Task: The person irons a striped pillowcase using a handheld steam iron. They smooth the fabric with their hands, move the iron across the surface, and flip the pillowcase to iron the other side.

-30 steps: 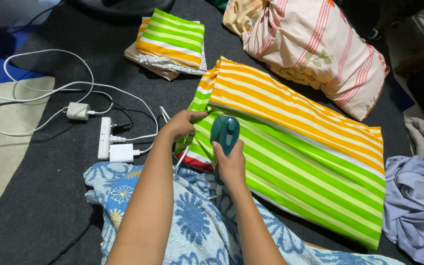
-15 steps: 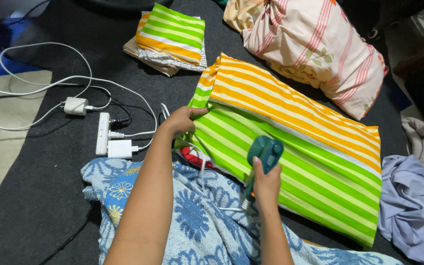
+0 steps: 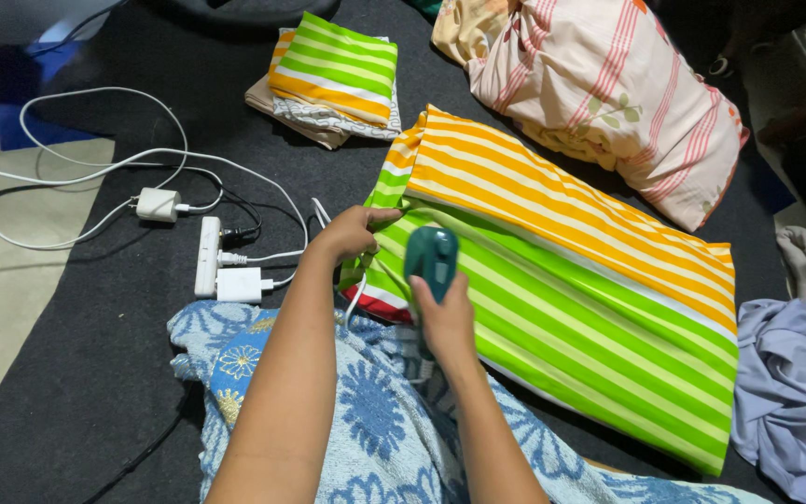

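Head cam: my right hand [image 3: 444,315] is wrapped tight around a small teal iron [image 3: 431,259], pressing it on the green-and-orange striped cloth [image 3: 571,280] laid out on the dark mat [image 3: 76,373]. My left hand [image 3: 345,233] pinches the cloth's near corner, just beside the iron.

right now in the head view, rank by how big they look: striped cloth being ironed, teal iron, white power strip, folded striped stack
1. striped cloth
2. folded striped stack
3. teal iron and white power strip: look alike, not ranked.
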